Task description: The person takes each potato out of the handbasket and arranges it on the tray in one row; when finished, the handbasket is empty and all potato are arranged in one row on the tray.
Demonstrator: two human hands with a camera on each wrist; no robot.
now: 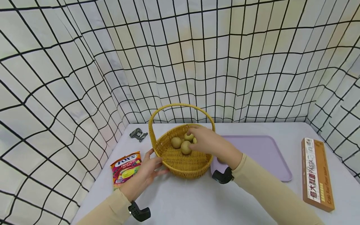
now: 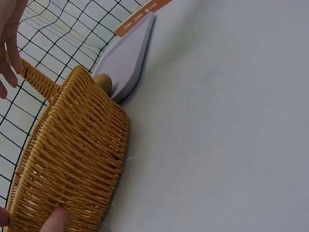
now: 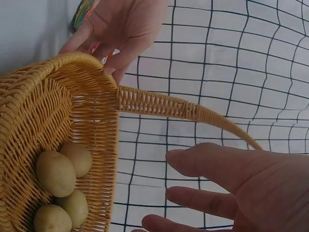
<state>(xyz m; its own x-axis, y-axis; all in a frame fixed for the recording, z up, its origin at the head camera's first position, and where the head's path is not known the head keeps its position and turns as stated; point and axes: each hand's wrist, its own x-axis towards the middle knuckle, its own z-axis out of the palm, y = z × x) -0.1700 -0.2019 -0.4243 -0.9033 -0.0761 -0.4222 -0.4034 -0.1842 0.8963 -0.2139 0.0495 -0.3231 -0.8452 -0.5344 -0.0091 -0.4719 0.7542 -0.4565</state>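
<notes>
A yellow-brown wicker basket with a tall arched handle holds several round, pale brown potatoes. My left hand rests on the basket's left side, thumb and fingers spread against the outer wall near the handle's base. Over the basket's right part reaches my right hand, overlapping some of the potatoes in the head view. The right wrist view shows its fingers apart with nothing between them. Another round brown piece lies on the lilac tray, mostly hidden by my right arm in the head view.
Left of the basket lie a red Fox's candy bag and a small dark packet. The tray stands at the basket's right, with an orange-brown pasta box farther right. Black-gridded white curtain hangs around the white table.
</notes>
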